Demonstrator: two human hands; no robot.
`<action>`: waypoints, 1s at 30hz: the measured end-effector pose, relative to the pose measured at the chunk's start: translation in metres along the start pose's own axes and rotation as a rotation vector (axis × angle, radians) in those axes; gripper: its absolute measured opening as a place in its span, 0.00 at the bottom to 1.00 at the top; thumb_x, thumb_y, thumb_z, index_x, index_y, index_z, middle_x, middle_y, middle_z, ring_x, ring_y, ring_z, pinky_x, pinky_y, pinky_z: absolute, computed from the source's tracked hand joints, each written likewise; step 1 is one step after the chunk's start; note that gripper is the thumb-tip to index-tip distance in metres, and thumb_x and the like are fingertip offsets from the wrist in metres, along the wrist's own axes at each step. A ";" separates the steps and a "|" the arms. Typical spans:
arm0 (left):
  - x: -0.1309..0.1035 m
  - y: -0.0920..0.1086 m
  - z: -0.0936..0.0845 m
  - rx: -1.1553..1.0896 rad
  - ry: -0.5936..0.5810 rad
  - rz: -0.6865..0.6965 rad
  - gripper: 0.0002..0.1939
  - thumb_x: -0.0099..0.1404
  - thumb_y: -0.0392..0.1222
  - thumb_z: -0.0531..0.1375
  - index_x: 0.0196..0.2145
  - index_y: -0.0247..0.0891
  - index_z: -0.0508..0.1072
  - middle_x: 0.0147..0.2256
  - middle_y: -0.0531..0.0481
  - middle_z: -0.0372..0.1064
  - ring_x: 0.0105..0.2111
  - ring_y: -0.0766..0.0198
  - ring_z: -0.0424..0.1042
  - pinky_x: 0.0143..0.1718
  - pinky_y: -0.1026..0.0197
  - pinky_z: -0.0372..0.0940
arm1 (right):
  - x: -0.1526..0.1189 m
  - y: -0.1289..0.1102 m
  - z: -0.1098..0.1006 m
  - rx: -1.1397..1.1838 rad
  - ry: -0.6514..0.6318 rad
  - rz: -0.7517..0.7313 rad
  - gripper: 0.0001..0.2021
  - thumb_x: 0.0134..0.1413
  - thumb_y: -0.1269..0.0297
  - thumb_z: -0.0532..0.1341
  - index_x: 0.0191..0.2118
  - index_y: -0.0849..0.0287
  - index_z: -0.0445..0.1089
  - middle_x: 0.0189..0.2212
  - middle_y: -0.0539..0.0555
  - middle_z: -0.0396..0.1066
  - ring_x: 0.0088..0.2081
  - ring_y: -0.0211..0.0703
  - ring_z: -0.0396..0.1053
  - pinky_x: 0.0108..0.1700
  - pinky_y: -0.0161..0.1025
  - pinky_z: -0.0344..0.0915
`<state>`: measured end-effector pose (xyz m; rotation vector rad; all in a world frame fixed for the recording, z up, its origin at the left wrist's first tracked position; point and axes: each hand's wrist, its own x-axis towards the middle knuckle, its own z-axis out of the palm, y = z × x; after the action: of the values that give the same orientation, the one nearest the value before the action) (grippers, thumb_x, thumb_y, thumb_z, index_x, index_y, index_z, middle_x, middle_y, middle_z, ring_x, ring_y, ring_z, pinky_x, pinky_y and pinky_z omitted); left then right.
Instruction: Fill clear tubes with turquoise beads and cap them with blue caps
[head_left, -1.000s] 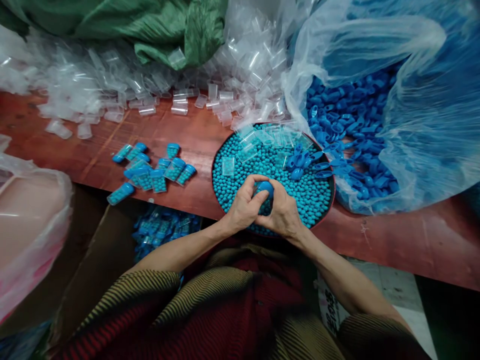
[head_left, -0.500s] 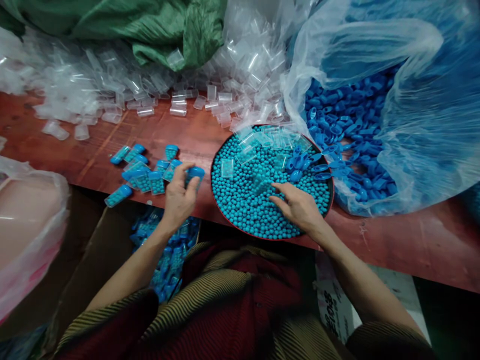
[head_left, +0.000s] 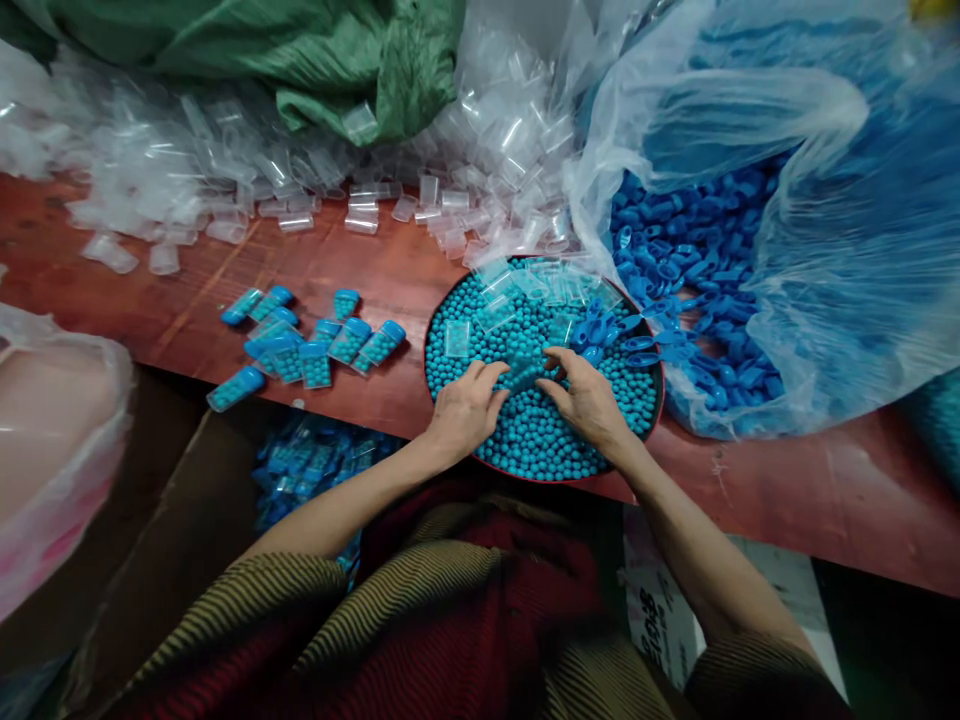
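Over a round tray (head_left: 663,395) of turquoise beads (head_left: 540,435), my two hands meet at a small clear plastic container (head_left: 526,372), blurred and full of beads. My left hand (head_left: 466,408) pinches its left end. On the other side, my right hand (head_left: 583,398) has thumb and fingertips closed on the right end. Several clear containers (head_left: 496,312) lie on the beads at the tray's back. Blue caps (head_left: 598,328) are heaped at its right side. Left of the tray lie several filled containers with blue caps (head_left: 351,342).
Loose clear containers (head_left: 364,212) are piled along the back of the red table (head_left: 187,310), under a green cloth (head_left: 360,60). A plastic bag (head_left: 840,300) of blue caps stands open at right. Below the table edge, more capped containers (head_left: 322,460) fill a box.
My left hand has let go of a blue-capped container, now lying with the others, and has moved right to the container at my right hand. My right hand has barely moved.
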<state>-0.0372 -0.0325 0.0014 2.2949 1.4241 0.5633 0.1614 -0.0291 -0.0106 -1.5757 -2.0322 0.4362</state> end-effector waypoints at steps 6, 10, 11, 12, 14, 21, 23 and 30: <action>0.015 0.007 0.014 -0.040 -0.154 -0.028 0.16 0.66 0.42 0.53 0.51 0.41 0.68 0.39 0.47 0.66 0.37 0.60 0.70 0.38 0.60 0.65 | -0.012 -0.003 -0.001 0.151 -0.057 -0.039 0.16 0.57 0.63 0.57 0.51 0.57 0.64 0.38 0.55 0.72 0.35 0.45 0.70 0.39 0.44 0.68; 0.019 0.002 0.016 -0.138 -0.128 -0.014 0.13 0.65 0.41 0.54 0.46 0.41 0.71 0.36 0.48 0.64 0.35 0.60 0.68 0.37 0.59 0.64 | -0.006 0.001 -0.016 0.107 -0.119 -0.104 0.12 0.59 0.63 0.55 0.47 0.55 0.68 0.39 0.55 0.72 0.39 0.46 0.70 0.43 0.45 0.68; 0.019 0.001 0.016 -0.170 -0.108 -0.002 0.12 0.65 0.40 0.55 0.45 0.40 0.71 0.36 0.48 0.64 0.35 0.60 0.67 0.38 0.59 0.64 | -0.001 0.006 -0.021 0.063 -0.093 -0.091 0.12 0.59 0.63 0.54 0.47 0.55 0.68 0.39 0.55 0.72 0.39 0.46 0.70 0.43 0.45 0.67; 0.020 0.000 0.016 -0.208 -0.091 0.017 0.11 0.64 0.40 0.55 0.44 0.39 0.71 0.37 0.47 0.64 0.37 0.60 0.67 0.40 0.59 0.63 | 0.005 0.011 -0.027 -0.006 -0.047 -0.066 0.12 0.59 0.64 0.54 0.47 0.56 0.69 0.39 0.56 0.72 0.40 0.47 0.69 0.44 0.45 0.67; 0.021 -0.001 0.014 -0.299 -0.083 0.044 0.09 0.64 0.39 0.55 0.42 0.38 0.70 0.37 0.48 0.66 0.38 0.60 0.67 0.42 0.59 0.62 | 0.018 0.023 -0.034 -0.201 0.035 -0.013 0.14 0.58 0.66 0.54 0.48 0.56 0.69 0.41 0.58 0.70 0.42 0.51 0.67 0.43 0.47 0.65; 0.024 -0.002 0.009 -0.514 -0.179 -0.038 0.08 0.61 0.42 0.54 0.38 0.37 0.66 0.29 0.54 0.64 0.29 0.65 0.64 0.35 0.61 0.59 | 0.041 0.045 -0.030 -0.539 -0.037 0.051 0.10 0.57 0.69 0.53 0.37 0.60 0.72 0.37 0.63 0.66 0.42 0.56 0.61 0.39 0.48 0.59; 0.025 -0.004 0.011 -0.582 -0.214 -0.071 0.07 0.61 0.42 0.54 0.35 0.36 0.65 0.28 0.54 0.62 0.28 0.66 0.62 0.33 0.62 0.58 | 0.038 0.043 -0.032 -0.594 -0.016 0.002 0.07 0.56 0.66 0.56 0.35 0.61 0.70 0.37 0.63 0.66 0.43 0.59 0.61 0.40 0.50 0.59; 0.030 -0.008 0.016 -0.746 -0.290 -0.189 0.07 0.62 0.43 0.53 0.34 0.37 0.63 0.24 0.57 0.56 0.24 0.69 0.55 0.28 0.65 0.55 | 0.018 0.023 -0.029 -0.353 0.014 -0.060 0.11 0.59 0.62 0.54 0.44 0.62 0.66 0.36 0.61 0.70 0.39 0.53 0.68 0.40 0.45 0.63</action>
<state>-0.0228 -0.0034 -0.0124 1.5585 1.0367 0.5534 0.1931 -0.0074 0.0041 -1.7027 -2.2294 0.0423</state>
